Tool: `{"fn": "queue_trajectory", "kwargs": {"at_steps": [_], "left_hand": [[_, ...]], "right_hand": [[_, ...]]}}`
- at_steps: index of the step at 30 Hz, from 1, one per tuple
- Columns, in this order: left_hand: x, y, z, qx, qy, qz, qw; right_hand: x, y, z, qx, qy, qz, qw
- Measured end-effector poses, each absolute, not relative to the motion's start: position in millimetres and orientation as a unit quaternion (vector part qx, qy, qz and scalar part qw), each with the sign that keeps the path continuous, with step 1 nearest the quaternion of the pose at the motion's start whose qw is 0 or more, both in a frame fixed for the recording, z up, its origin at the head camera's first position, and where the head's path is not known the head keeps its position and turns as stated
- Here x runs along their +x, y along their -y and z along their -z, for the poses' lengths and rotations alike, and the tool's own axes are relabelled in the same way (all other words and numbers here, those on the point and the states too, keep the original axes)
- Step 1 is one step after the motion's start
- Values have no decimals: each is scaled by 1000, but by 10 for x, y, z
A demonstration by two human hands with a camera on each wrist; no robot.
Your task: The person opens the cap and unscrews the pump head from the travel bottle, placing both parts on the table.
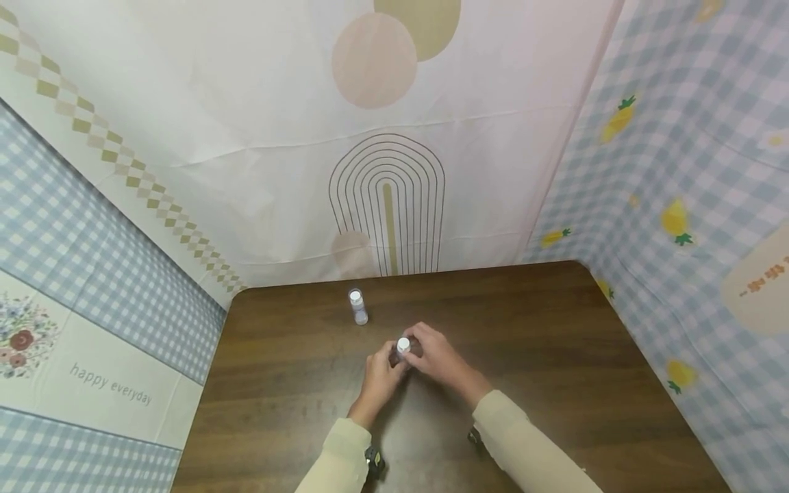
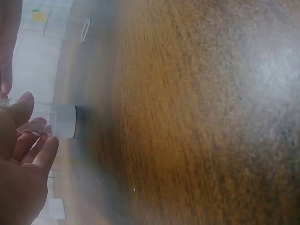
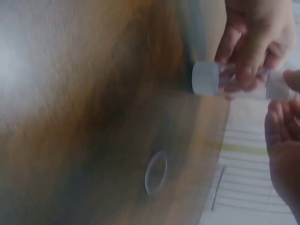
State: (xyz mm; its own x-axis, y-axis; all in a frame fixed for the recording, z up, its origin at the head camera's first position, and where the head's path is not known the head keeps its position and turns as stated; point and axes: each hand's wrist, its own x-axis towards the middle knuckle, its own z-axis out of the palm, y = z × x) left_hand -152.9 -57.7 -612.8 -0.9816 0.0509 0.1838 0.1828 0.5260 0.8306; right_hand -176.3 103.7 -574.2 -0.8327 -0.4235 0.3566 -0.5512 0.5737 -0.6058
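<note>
A small clear bottle with a white top and a white base [image 3: 205, 78] stands upright on the table between the hands. The left hand [image 1: 379, 378] grips its clear body; in the right wrist view its thumb and fingers wrap the middle. At the upper end, the right hand [image 1: 436, 356] pinches the white cap [image 1: 403, 344] between thumb and fingers. Behind and to the left stands a second clear bottle [image 1: 358, 308] with a white top. Its white base [image 2: 56, 209] appears low in the left wrist view. Neither hand touches that one.
A thin clear ring [image 3: 156, 172] lies on the dark wooden table [image 1: 277, 383], right of the held bottle; the head view does not show it. Patterned cloths hang behind the table [image 1: 277, 205] and along both sides.
</note>
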Motion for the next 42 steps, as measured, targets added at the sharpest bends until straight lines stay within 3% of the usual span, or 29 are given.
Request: {"fn": "queue_trajectory", "kwargs": {"at_steps": [9, 20, 25, 33, 42], "left_hand": [[-1551, 562, 6148, -84, 870, 480, 69], [-1549, 591, 6107, -94, 862, 495, 55], [-1567, 609, 6103, -96, 861, 497, 46], [-1577, 601, 6111, -94, 869, 483, 45], [-1560, 616, 6114, -90, 873, 476, 52]], "right_hand": [[-1691, -921, 5801, 181, 901, -377, 111], [-1798, -1019, 5842, 304, 875, -349, 142], [-1810, -1043, 5799, 330, 865, -358, 119], [-1753, -1037, 5801, 237, 891, -383, 54], [-1628, -894, 5799, 133, 892, -419, 104]]}}
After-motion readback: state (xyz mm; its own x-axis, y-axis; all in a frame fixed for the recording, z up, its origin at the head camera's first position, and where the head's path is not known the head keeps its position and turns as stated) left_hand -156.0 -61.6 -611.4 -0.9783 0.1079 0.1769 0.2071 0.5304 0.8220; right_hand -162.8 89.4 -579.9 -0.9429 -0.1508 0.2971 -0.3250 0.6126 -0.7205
